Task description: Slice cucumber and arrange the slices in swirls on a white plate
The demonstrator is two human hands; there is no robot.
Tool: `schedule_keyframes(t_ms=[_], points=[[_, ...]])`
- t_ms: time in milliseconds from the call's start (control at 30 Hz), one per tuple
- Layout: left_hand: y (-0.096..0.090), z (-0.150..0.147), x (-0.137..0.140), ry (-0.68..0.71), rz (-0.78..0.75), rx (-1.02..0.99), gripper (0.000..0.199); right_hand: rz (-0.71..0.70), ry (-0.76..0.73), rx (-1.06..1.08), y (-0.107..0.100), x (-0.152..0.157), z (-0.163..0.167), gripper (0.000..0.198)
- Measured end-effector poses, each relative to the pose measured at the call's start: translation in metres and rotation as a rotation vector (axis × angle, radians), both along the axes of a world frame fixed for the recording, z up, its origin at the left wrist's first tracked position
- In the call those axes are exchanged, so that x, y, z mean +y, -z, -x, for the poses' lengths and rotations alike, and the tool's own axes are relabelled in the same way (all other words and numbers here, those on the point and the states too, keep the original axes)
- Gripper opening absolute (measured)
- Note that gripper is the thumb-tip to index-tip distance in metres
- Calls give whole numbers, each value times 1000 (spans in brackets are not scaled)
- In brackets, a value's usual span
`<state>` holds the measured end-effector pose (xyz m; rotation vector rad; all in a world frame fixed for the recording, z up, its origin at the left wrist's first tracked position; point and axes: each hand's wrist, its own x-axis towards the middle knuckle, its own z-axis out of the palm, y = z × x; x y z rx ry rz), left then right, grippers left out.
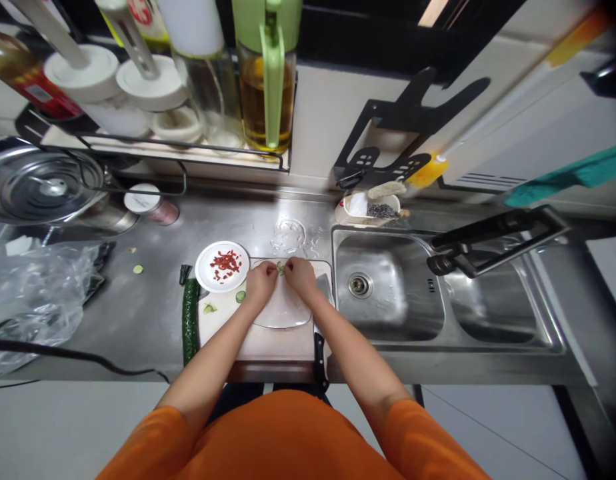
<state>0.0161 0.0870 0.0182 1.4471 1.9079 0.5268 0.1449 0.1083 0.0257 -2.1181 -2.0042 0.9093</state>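
Over the far part of a clear plate, my left hand and my right hand meet in a pinch. Thin green cucumber slices show between their fingertips; the exact fold is too small to make out. Beneath the plate lies a white cutting board, with a cucumber slice and a pale green cucumber scrap on its left part. A white plate of red dried berries overlaps the board's far left corner. To its left rests a dark green cucumber. A black-handled knife lies by my right forearm.
On the right is a double steel sink with a black faucet. A small white container stands behind it. Plastic bags, a lidded pot and a jar occupy the left. Above is a condiment rack.
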Motion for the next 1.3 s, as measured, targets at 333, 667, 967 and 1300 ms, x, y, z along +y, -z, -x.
schedule_keyframes(t_ms=[333, 667, 967, 1300], points=[[5, -1, 0, 60, -49, 47, 17, 23, -13, -63, -2, 1, 5, 21], [11, -1, -2, 90, -140, 128, 17, -8, -34, -97, -4, -3, 7, 18], [15, 0, -1, 179, -124, 167, 22, -57, -76, -116, -3, -6, 8, 22], [5, 1, -2, 180, -90, 170, 23, -78, -87, -52, -4, -10, 3, 23]])
